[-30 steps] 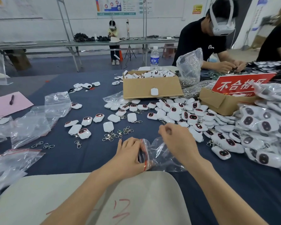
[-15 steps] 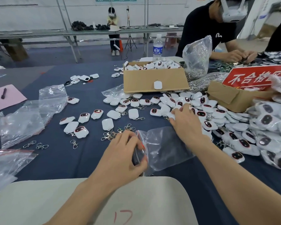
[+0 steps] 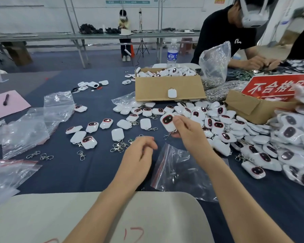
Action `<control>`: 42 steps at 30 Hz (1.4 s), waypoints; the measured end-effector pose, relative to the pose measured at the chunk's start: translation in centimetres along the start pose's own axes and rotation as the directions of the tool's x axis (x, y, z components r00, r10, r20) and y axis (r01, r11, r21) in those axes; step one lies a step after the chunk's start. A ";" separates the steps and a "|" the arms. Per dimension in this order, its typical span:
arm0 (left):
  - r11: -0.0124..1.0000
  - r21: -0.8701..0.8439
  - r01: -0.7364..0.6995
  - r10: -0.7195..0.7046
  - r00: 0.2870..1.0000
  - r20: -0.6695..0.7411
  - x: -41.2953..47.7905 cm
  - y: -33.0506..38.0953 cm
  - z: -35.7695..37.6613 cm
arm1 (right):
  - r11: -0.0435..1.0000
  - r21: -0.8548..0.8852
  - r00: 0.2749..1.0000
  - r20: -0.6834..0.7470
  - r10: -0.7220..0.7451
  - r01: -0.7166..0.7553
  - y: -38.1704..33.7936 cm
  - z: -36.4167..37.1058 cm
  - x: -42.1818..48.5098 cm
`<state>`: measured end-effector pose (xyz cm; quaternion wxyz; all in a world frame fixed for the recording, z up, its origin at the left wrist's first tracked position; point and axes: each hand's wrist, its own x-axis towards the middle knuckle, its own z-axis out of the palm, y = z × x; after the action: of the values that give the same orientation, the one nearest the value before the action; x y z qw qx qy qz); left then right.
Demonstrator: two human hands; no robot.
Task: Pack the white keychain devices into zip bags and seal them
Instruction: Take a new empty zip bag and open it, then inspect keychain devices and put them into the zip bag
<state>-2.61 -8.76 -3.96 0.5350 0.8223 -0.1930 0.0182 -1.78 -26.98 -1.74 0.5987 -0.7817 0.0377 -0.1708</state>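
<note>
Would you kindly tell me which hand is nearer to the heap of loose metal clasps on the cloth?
Left. The left hand hovers just right of the clasps; the right hand is farther right, pinching a white device.

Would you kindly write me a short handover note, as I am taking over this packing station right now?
Right hand pinches one white keychain device. Left hand is loosely curled, holding nothing, beside the zip bag, which lies apparently empty on the blue tablecloth.
Done: bagged devices piled at far right.
To do: open the bag, insert the device, seal; many loose devices wait ahead.
</note>
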 end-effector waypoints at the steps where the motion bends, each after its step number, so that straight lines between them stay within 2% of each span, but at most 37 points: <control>1: 0.994 -0.103 0.041 -0.047 0.997 -0.061 0.4 0.0 0.1 | 0.997 0.074 1.000 0.015 0.014 -0.015 0.3 0.3 -0.3; 3: 0.947 -0.305 0.104 -0.129 0.990 -0.064 1.2 0.4 0.3 | 0.980 0.194 0.999 0.035 0.024 -0.030 0.7 1.1 -0.9; 4: 0.934 -0.344 0.100 -0.122 0.992 -0.043 1.5 0.6 0.5 | 0.971 0.236 0.999 0.037 0.028 -0.035 0.8 1.4 -1.2; 7: 0.946 -0.319 0.050 -0.068 0.997 -0.046 2.1 0.8 1.3 | 0.954 0.295 0.998 0.031 0.054 -0.060 1.3 2.5 -1.7; 13: 0.933 -0.338 0.125 -0.146 0.989 -0.036 3.0 -0.9 1.5 | 0.958 0.261 0.992 0.080 0.097 -0.115 3.1 3.1 -2.0; 27: 0.909 -0.398 0.121 -0.140 0.990 -0.019 3.3 -1.3 1.7 | 0.942 0.313 0.988 0.127 0.083 -0.120 3.7 2.6 -1.9; 33: 0.907 -0.405 0.112 -0.126 0.992 -0.008 3.1 -1.1 1.8 | 0.924 0.361 0.990 0.090 0.104 -0.130 3.6 2.8 -1.9; 42: 0.927 -0.369 0.070 -0.076 0.997 -0.001 2.7 -0.6 1.9 | 0.931 0.321 0.984 0.082 0.155 -0.174 3.4 2.7 -1.5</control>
<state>-0.30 -11.06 -4.64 0.6817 0.7137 -0.1582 -0.0317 -1.88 -25.03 -5.96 0.7329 -0.6702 0.0577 -0.1024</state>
